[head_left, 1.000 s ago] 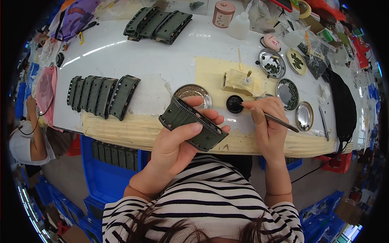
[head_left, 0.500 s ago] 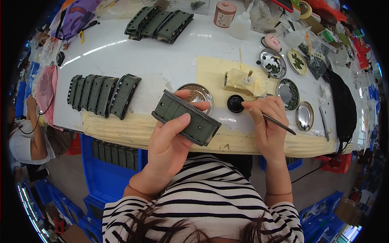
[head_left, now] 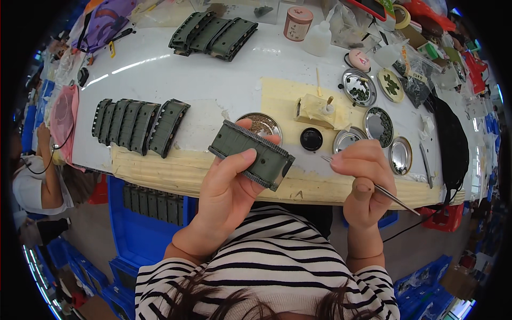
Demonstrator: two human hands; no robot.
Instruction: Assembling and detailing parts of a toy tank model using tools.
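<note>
My left hand (head_left: 221, 184) grips a dark green model tank hull (head_left: 233, 145) with ribbed tracks along its long sides, held tilted over the table's near edge. My thumb lies across it, with fingers behind. In my right hand (head_left: 370, 178) is a pair of metal tweezers (head_left: 399, 200), pinched with the thin tips pointing left. The tips are right of the hull and just below a small round pot of black liquid (head_left: 311, 139), apart from both. Whether the tips hold anything is too small to tell.
More green hulls stand in a row (head_left: 128, 125) at left and a group (head_left: 213, 34) at the back. Metal dishes (head_left: 379, 127) with small green parts are at right, near a taped block (head_left: 314, 113). A blue crate (head_left: 128, 234) with hulls sits below the table.
My right hand has drawn back from the black pot, down and to the right, with the tweezers. The hull in my left hand has shifted slightly right. A metal dish behind my right hand now shows.
</note>
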